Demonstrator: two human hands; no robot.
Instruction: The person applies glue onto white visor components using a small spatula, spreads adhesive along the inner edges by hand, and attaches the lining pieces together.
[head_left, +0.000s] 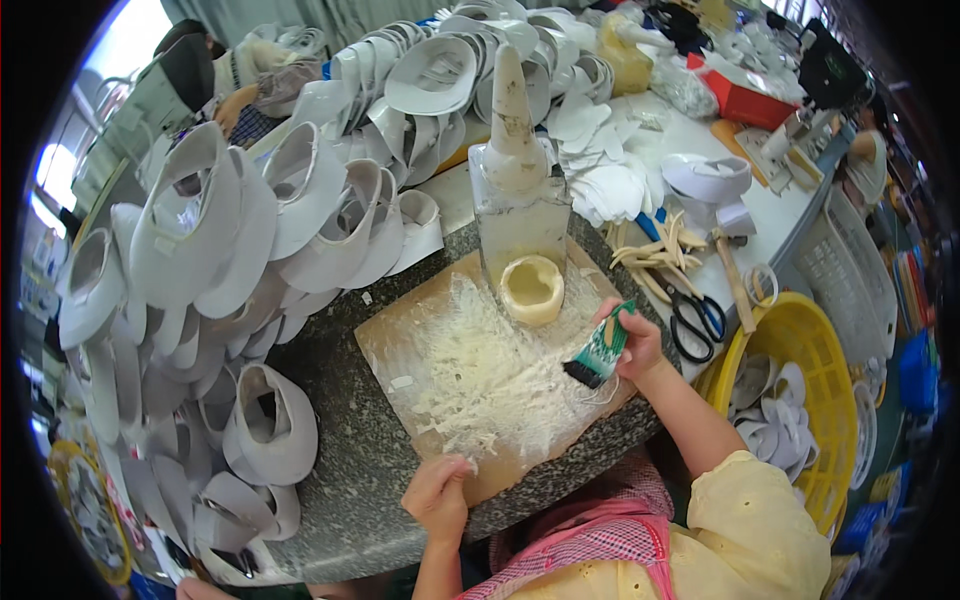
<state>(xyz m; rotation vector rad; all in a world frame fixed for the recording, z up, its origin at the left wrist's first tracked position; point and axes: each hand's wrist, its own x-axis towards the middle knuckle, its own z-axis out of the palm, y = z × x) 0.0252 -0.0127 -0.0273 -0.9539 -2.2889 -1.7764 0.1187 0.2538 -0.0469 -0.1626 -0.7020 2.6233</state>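
My right hand [640, 345] is closed around a short flat brush [600, 350] with a green handle and dark bristles, held above a sheet of brown cardboard [395, 345]. Dried cream-white glue [490, 370] crusts that sheet. At the cardboard's near edge, my left hand [440, 490] is closed in a pinch; whatever its fingertips hold is too small to make out. Beyond the brush stands a smeared, clear glue dispenser [522, 220] with a tall cone on top and a round, cream-coated opening [531, 290] at its foot.
White curved shoe uppers [190, 220] are heaped along the left and back. To the right lie black-handled scissors [695, 325], a wooden-handled hammer [735, 280] and pale wooden sticks [660, 255]. A yellow basket [835, 365] holds white pieces beside my right arm. Other people sit farther off.
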